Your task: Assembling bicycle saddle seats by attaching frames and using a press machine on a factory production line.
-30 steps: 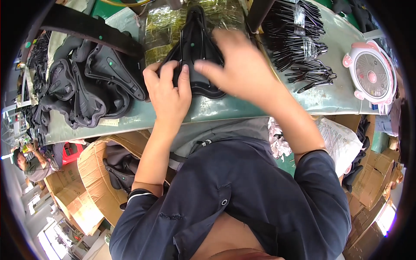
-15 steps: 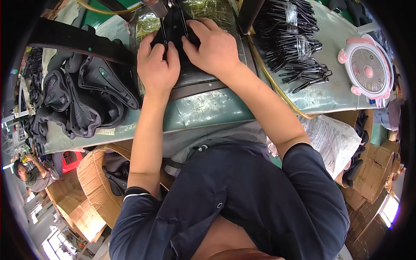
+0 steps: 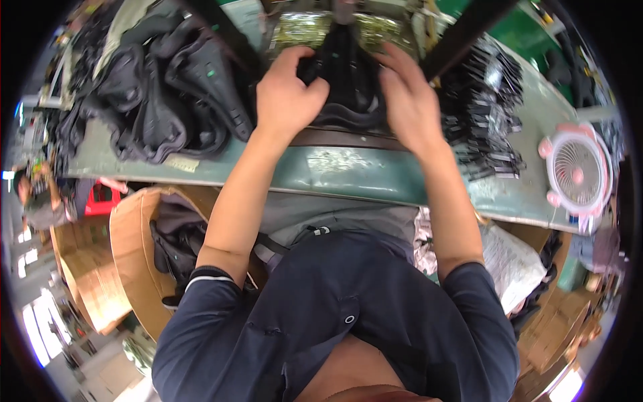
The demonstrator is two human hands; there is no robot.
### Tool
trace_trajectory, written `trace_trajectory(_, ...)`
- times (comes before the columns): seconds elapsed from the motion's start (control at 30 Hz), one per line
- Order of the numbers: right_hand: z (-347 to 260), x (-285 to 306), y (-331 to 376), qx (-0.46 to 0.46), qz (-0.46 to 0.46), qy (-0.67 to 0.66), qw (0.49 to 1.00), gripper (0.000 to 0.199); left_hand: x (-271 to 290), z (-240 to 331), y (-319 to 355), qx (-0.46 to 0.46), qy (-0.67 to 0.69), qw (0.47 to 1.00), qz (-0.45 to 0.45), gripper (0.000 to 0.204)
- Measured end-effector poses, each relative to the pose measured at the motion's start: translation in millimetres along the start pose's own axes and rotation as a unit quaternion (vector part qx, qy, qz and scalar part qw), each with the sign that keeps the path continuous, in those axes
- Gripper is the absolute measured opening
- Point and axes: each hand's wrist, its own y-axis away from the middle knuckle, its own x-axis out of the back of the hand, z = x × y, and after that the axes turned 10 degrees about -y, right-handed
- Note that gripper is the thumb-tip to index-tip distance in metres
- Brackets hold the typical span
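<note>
A black bicycle saddle (image 3: 345, 84), underside up, lies in front of me below a metal press part (image 3: 343, 10), its narrow end pointing away. My left hand (image 3: 288, 97) is at its left edge, with the thumb over the rim and the fingers curled along the side, closed on it. Against the right edge is my right hand (image 3: 410, 100), its fingers reaching forward; motion smears them, so their grip is unclear. Dark, thin lines along the saddle's middle look like rails, though blur hides how they sit.
Several black saddle shells (image 3: 161, 94) are heaped at left. Bundled black bent rods (image 3: 489, 87) lie at right, near a pink and white fan (image 3: 576, 171). Dark frame posts (image 3: 469, 33) flank the work spot. A cardboard box (image 3: 137, 248) stands below the green table (image 3: 321, 167).
My hands have moved apart, from the two black rods over the saddle to the saddle's sides. The rods no longer stand out above it. The whole view has shifted.
</note>
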Motion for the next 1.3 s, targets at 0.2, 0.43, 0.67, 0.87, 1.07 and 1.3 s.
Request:
trace_trajectory(0.2,0,50,47,0.244,-0.08,0.226,0.94,0.069,50,23,51,0.031,0.384,0.873,-0.298,0.036)
trace_trajectory(0.43,29,120,97,0.138,0.102,0.072,0.983,0.051,83,-3,58,-0.205,0.213,0.953,-0.069,0.026)
trace_trajectory(0.67,-15,252,-68,0.008,0.199,-0.294,0.935,0.051,100,-47,23,-0.375,-0.386,0.841,-0.061,0.05)
trace_trajectory(0.87,-22,222,-30,-0.014,0.195,0.181,0.964,0.035,87,-94,19,-0.354,-0.485,0.795,-0.083,0.042)
trace_trajectory(1.07,-13,261,74,-0.006,0.062,0.482,0.874,0.045,116,-49,17,-0.389,-0.425,0.811,-0.097,0.045)
trace_trajectory(1.3,1,269,94,-0.008,-0.066,0.549,0.833,0.064,63,-1,10,-0.504,-0.16,0.826,-0.197,0.023)
